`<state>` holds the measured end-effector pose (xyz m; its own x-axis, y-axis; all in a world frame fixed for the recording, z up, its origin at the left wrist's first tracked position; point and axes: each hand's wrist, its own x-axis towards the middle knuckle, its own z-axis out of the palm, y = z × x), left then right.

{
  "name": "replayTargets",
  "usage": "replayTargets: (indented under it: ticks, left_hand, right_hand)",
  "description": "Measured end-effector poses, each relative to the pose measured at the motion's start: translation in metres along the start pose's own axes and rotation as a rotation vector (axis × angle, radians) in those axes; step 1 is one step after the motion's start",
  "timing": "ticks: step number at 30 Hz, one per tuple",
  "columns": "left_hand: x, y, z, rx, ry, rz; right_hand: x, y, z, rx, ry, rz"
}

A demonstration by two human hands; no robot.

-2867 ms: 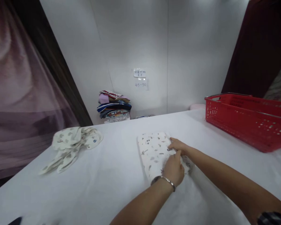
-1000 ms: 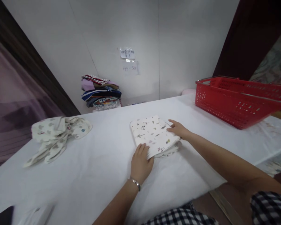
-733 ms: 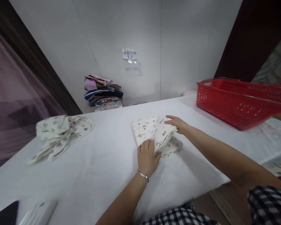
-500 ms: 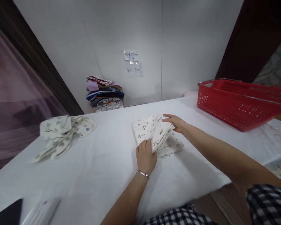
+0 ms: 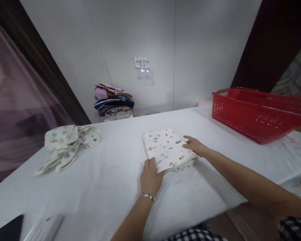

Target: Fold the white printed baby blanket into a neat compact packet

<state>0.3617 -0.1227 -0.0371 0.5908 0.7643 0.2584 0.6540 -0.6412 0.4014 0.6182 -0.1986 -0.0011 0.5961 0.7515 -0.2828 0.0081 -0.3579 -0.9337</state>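
A white cloth (image 5: 165,147) with a small print of palm trees and other figures lies folded into a flat rectangle on the white-covered table. At its near left corner, my left hand (image 5: 151,177), with a silver bracelet at the wrist, grips the edge, thumb and fingers closed on it. My right hand (image 5: 195,146) holds the right edge, some of its fingers on top and the rest partly hidden. Several layers show along the near edge. Off to the left lies a crumpled white cloth (image 5: 65,137) with grey shapes, touched by neither hand.
A red plastic basket (image 5: 240,117) with metal handles stands at the right. Against the wall is a stack of folded fabrics (image 5: 114,102) below two paper signs (image 5: 143,77). A dark flat object (image 5: 8,229) and a shiny pale packet (image 5: 43,229) lie at the near left.
The lifted part of the printed cloth has come down flat toward me. My right hand has moved nearer and right along the edge; my left hand has shifted slightly nearer and left.
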Motion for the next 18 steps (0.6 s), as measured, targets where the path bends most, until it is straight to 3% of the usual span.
replayTargets:
  ticks: [6, 12, 18]
  left_hand:
    - [0.0, 0.004, -0.003, 0.096, -0.036, 0.056]
    - [0.0, 0.006, -0.008, 0.199, -0.135, 0.09]
    - [-0.006, 0.001, -0.01, 0.085, -0.109, 0.152]
  right_hand:
    - [-0.001, -0.009, 0.002, 0.049, 0.007, -0.056]
    - [0.007, 0.018, 0.005, -0.272, 0.076, -0.132]
    - [0.01, 0.023, 0.004, -0.539, 0.143, -0.131]
